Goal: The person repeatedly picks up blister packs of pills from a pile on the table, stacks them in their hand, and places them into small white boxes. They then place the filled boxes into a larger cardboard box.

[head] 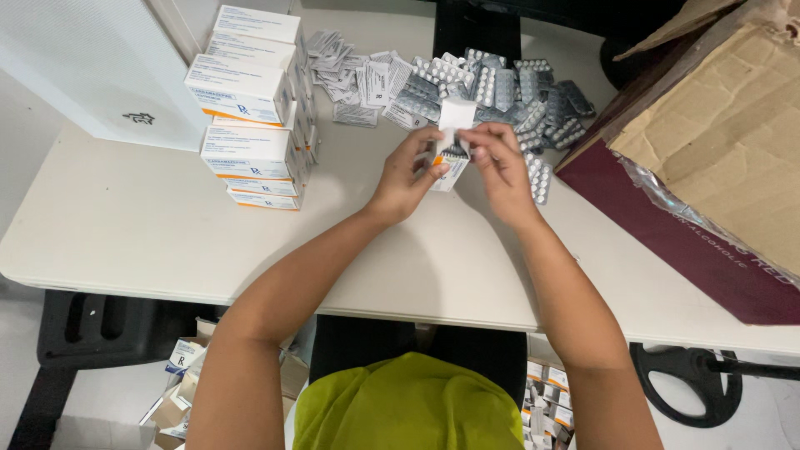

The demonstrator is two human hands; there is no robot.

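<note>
Both hands [454,167] around open white carton [452,142], blister strips [454,150] inside.

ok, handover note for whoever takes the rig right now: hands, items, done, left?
Left hand: grip on the small white cardboard carton, open flap up.
Right hand: fingers at the carton's mouth, on dark blister strips inside.
Behind: loose pile of silver blister strips and folded paper leaflets on the white table.
Done: stack of closed white boxes, far left.
Left: the loose strips and leaflets.
</note>
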